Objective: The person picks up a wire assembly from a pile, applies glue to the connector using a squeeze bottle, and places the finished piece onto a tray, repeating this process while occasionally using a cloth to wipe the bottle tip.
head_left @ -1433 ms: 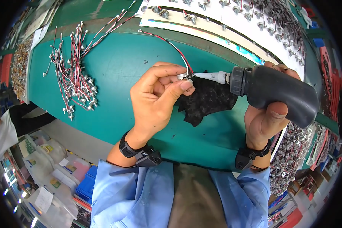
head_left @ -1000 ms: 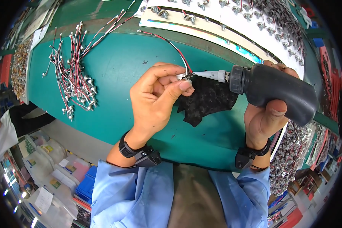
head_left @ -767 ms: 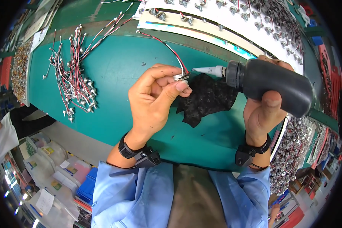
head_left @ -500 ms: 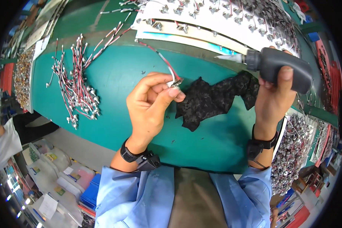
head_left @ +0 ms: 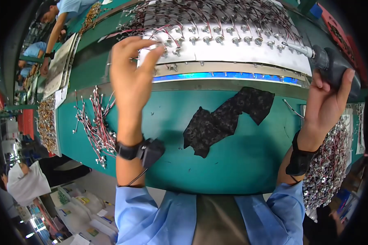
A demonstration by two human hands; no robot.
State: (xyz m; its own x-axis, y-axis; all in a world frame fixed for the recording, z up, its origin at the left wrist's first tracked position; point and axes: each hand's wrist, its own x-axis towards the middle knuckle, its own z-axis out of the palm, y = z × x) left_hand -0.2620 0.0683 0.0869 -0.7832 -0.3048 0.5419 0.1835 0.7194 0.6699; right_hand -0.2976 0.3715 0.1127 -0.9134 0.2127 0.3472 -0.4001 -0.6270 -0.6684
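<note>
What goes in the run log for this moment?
left hand: placing wired part on white board | right hand: gripping dark grey nozzle bottle | black cloth: on green table

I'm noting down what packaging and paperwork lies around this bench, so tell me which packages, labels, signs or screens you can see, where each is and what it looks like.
Small white boxes with coloured patches: bottom left, below the bench edge, stacked loosely.
White rectangular printed sheets: far left of the green bench, lying flat in a row.
White paper sheet: right edge, mostly hidden.
No screens or signs visible.
</note>
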